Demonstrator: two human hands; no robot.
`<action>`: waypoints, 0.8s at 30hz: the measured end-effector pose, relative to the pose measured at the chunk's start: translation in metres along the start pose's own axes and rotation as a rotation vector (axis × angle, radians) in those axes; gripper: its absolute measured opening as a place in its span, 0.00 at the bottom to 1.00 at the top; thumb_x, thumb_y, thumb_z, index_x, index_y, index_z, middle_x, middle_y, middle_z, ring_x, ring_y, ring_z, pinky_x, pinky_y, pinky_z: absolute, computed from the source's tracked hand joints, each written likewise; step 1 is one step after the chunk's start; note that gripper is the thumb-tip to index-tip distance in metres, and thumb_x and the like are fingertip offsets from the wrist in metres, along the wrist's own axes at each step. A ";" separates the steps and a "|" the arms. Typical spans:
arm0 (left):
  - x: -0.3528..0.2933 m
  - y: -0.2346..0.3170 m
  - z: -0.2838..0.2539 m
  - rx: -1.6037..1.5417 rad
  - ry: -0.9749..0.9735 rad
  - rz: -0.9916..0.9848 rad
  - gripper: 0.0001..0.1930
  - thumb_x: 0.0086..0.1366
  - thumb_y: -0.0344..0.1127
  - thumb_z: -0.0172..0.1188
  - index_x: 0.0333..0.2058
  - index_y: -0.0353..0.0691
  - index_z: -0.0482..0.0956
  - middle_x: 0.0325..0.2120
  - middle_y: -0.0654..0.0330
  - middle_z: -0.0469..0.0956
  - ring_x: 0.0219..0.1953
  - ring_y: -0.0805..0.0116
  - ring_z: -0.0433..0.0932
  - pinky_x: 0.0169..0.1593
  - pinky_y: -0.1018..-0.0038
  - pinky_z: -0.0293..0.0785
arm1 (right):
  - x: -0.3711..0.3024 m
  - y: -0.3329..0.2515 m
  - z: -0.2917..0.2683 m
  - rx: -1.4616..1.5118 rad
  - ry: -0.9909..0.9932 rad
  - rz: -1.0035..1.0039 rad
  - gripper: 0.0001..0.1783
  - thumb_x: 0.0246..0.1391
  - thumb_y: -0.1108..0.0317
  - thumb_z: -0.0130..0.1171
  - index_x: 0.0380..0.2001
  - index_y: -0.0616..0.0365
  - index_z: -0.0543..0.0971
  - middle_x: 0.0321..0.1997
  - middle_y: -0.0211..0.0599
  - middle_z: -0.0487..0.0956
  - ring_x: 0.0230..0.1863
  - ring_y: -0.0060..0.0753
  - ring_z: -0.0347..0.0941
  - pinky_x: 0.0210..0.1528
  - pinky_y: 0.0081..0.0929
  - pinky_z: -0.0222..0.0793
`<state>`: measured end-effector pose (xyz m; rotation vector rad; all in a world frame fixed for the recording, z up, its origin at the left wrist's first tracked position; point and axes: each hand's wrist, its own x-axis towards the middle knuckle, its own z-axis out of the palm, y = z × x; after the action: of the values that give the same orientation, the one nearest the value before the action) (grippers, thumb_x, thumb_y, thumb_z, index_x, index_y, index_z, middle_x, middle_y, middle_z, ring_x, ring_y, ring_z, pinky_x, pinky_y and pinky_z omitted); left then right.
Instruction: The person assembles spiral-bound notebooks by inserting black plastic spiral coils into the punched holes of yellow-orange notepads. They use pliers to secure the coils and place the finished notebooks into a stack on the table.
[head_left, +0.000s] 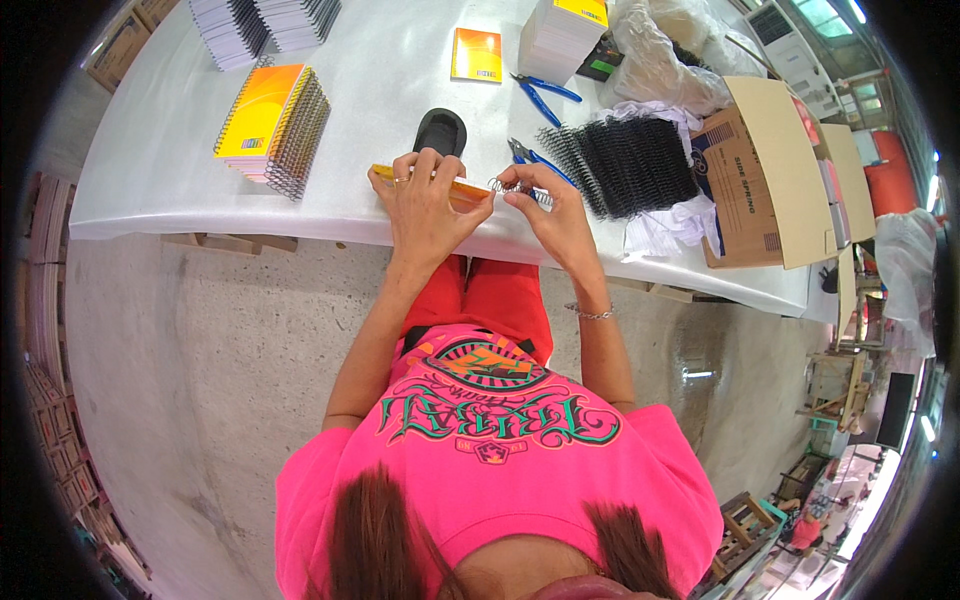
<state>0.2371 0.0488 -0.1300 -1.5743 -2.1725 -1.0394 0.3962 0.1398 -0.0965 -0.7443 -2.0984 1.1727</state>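
Head view: the left hand [430,200] has a small yellow-orange notebook [468,193] gripped on edge near the table's front, and the right hand [555,210] pinches a wire coil [522,188] at its right end. Looks like the coil's barely in, if at all, so this one's probably just getting started. Done so far: a coil-bound stack [262,115] off to the left, plus more at the back. Apparently left: the tall stack [553,45], no coils visible, and plenty of loose black coils [640,165].
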 end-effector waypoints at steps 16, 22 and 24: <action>0.004 -0.002 -0.001 0.004 -0.072 -0.027 0.22 0.45 0.54 0.73 0.35 0.52 0.76 0.36 0.68 0.69 0.50 0.60 0.68 0.56 0.38 0.54 | -0.004 0.001 0.012 -0.070 0.024 -0.032 0.07 0.56 0.73 0.60 0.38 0.64 0.79 0.37 0.37 0.80 0.35 0.36 0.72 0.43 0.33 0.67; 0.007 -0.010 -0.013 -0.074 -0.157 -0.043 0.26 0.52 0.52 0.71 0.46 0.51 0.73 0.45 0.65 0.68 0.52 0.58 0.67 0.58 0.42 0.56 | 0.003 -0.001 0.013 -0.195 0.031 -0.175 0.08 0.61 0.69 0.58 0.37 0.65 0.77 0.34 0.39 0.76 0.33 0.34 0.69 0.38 0.29 0.66; 0.007 -0.017 -0.013 -0.155 -0.079 -0.047 0.29 0.53 0.48 0.72 0.51 0.49 0.72 0.51 0.60 0.65 0.55 0.56 0.66 0.59 0.44 0.57 | 0.003 -0.007 0.016 -0.256 0.094 -0.197 0.08 0.61 0.69 0.58 0.38 0.64 0.77 0.34 0.40 0.75 0.33 0.37 0.70 0.37 0.30 0.65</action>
<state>0.2163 0.0418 -0.1235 -1.6647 -2.2379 -1.2062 0.3816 0.1304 -0.0961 -0.6735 -2.2088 0.7590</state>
